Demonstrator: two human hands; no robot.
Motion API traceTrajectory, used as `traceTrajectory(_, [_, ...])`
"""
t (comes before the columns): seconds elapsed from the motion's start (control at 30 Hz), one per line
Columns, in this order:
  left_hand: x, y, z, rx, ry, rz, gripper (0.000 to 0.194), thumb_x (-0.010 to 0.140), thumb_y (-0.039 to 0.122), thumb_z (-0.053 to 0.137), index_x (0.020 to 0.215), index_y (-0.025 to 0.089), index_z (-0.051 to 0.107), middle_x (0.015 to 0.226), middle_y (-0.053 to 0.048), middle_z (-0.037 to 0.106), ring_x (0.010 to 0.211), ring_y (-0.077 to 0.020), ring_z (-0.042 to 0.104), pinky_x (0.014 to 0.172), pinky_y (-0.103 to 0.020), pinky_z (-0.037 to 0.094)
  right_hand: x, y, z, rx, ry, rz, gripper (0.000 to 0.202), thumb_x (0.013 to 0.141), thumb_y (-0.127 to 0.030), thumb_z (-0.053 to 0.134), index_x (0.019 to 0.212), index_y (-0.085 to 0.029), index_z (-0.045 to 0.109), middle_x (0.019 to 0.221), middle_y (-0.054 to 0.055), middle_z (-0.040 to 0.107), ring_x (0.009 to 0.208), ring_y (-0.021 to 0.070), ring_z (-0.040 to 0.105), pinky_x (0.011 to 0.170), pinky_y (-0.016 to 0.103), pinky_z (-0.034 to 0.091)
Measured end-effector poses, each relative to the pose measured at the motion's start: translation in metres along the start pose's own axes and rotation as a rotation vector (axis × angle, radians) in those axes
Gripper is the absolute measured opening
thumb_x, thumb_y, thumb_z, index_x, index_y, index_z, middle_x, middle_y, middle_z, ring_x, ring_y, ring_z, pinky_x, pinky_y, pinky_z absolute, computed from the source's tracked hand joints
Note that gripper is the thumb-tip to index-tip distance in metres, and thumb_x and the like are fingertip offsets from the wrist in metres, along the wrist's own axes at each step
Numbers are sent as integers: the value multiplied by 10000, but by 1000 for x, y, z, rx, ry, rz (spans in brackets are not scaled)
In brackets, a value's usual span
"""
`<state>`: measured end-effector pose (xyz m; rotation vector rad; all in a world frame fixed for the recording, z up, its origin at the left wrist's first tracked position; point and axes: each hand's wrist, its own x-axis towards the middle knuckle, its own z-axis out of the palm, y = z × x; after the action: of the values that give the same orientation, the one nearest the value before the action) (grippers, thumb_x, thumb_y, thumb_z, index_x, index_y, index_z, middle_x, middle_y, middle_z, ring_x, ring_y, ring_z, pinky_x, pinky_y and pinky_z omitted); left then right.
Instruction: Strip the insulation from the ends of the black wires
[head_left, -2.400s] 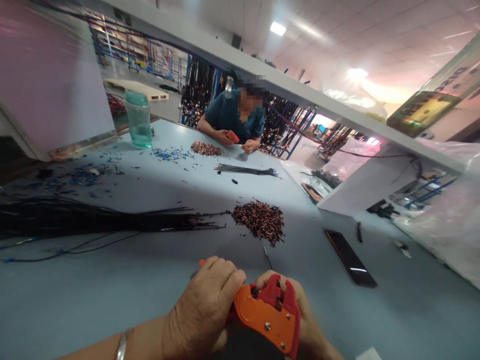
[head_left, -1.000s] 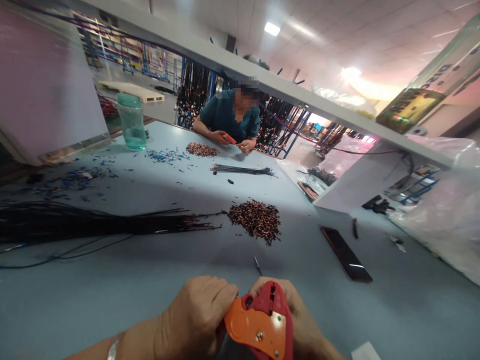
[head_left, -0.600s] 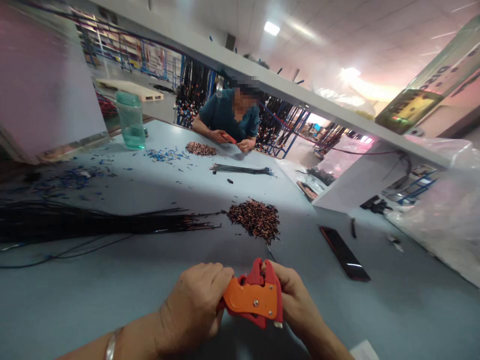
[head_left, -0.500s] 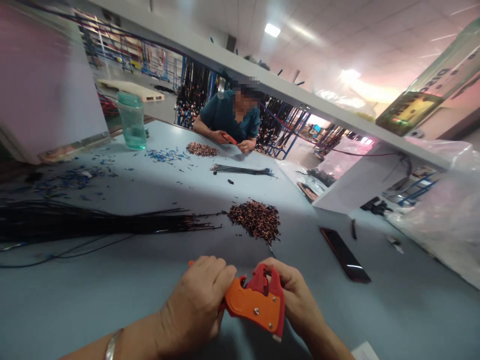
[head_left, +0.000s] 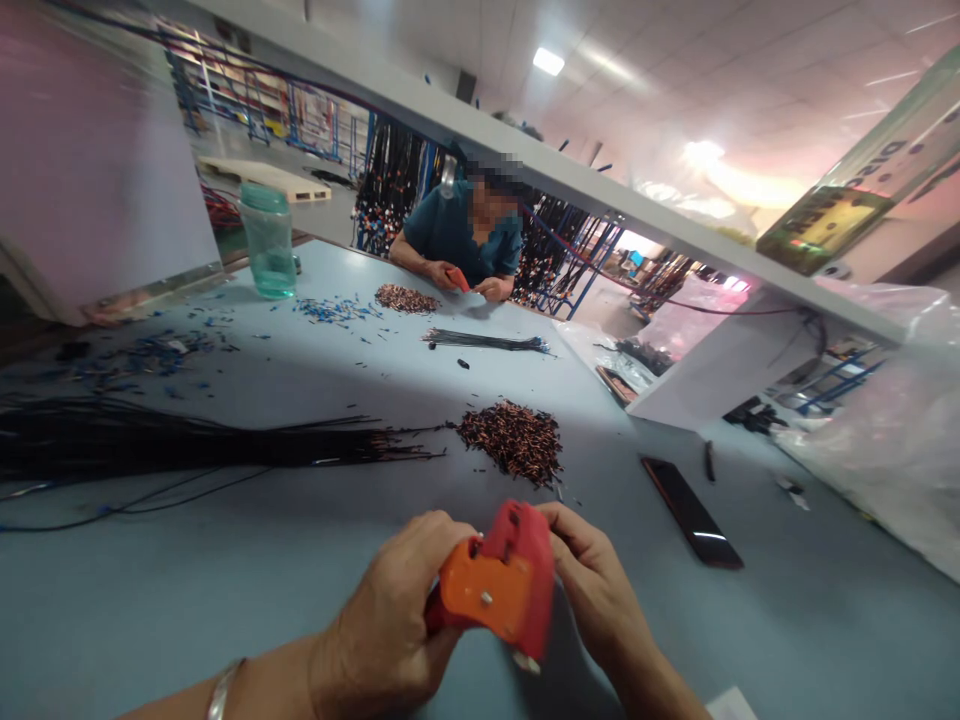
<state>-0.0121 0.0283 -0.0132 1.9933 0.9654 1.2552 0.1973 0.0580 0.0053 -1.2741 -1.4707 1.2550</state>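
My left hand [head_left: 394, 615] is wrapped round the handles of an orange and red wire stripper [head_left: 487, 590] near the bottom centre. Its red jaws point up and right, somewhat blurred. Just right of the jaws is my right hand [head_left: 596, 575], with thumb and fingers pinched together; what they hold is hidden or too small to name. Beyond the tool lies a pile of copper and black wire scraps [head_left: 511, 440]. A long bundle of black wires [head_left: 187, 445] stretches across the table from the left, its bared ends near the pile.
A phone [head_left: 691, 512] lies at the right. Blue scraps [head_left: 150, 358] and a green bottle [head_left: 268, 240] are at the left. Across the table [head_left: 300, 560], a person in a teal shirt [head_left: 469, 235] holds a red tool beside a thin wire bundle [head_left: 487, 341].
The wire stripper has shifted slightly left and turned, its jaws closer together. The person across has tilted the red tool a little.
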Motion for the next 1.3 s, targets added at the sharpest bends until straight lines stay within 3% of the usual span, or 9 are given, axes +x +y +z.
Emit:
traceTrajectory(0.2, [10, 2, -2, -1220, -119, -869, 345, 674, 287, 614, 976, 121, 598, 689, -4, 546, 661, -168, 550, 730, -367, 475, 2, 5, -1, -33, -7, -20, 245, 852, -429, 648, 834, -185, 668, 705, -12, 621, 589, 124, 538, 609, 239, 424])
traceTrajectory(0.3, [12, -5, -2, -1458, -174, -1049, 354, 617, 269, 610, 916, 79, 629, 664, -16, 564, 601, -161, 555, 695, -383, 493, 1, 6, -2, -40, 3, -16, 239, 862, -425, 637, 852, -189, 669, 719, -10, 625, 592, 122, 545, 611, 238, 428])
traceTrajectory(0.4, [10, -8, -4, -1469, -220, -887, 358, 622, 234, 622, 948, 89, 648, 672, -20, 581, 598, -174, 571, 691, -395, 491, 1, 4, -2, -52, 23, -37, 231, 868, -417, 629, 840, -192, 669, 711, -12, 615, 594, 121, 542, 615, 237, 431])
traceTrajectory(0.5, [10, -7, -8, -1377, -92, -692, 327, 618, 163, 623, 943, 132, 649, 682, 0, 567, 618, -159, 556, 724, -374, 472, -1, 1, -4, -87, 21, -60, 221, 872, -405, 614, 851, -193, 673, 679, -17, 596, 577, 123, 527, 586, 237, 422])
traceTrajectory(0.63, [14, -5, -13, -1363, 63, -738, 298, 609, 160, 589, 904, 147, 628, 652, 22, 505, 576, -124, 480, 690, -332, 448, -2, -3, -4, -242, -43, -136, 200, 874, -353, 584, 874, -186, 695, 606, -31, 533, 561, 127, 485, 548, 235, 386])
traceTrajectory(0.8, [13, -5, -12, -1242, 5, -676, 294, 658, 239, 621, 939, 160, 585, 662, 31, 469, 581, -121, 447, 665, -319, 431, -2, -5, -4, -307, -73, -126, 223, 903, -338, 518, 915, -180, 675, 614, -27, 546, 546, 126, 484, 523, 228, 382])
traceTrajectory(0.93, [6, -7, -11, -852, -31, -491, 254, 778, 310, 609, 995, 196, 538, 729, 22, 462, 651, -146, 452, 632, -303, 408, -2, -5, -4, -287, -64, -136, 206, 903, -335, 535, 881, -186, 674, 677, -2, 604, 600, 142, 544, 580, 236, 432])
traceTrajectory(1.1, [2, -6, -8, -67, -8, -99, 127, 802, 203, 568, 922, 202, 527, 736, 6, 475, 628, -149, 406, 603, -302, 326, 1, -6, -4, -239, 34, -209, 199, 880, -360, 588, 807, -199, 676, 754, 21, 626, 679, 168, 556, 632, 253, 441])
traceTrajectory(1.3, [2, 1, 0, 426, -245, 308, 230, 671, 133, 580, 896, 181, 558, 745, -73, 570, 643, -210, 407, 589, -354, 247, 5, 3, -6, -142, 101, -80, 254, 865, -434, 615, 823, -195, 687, 630, -10, 583, 646, 168, 531, 653, 273, 421])
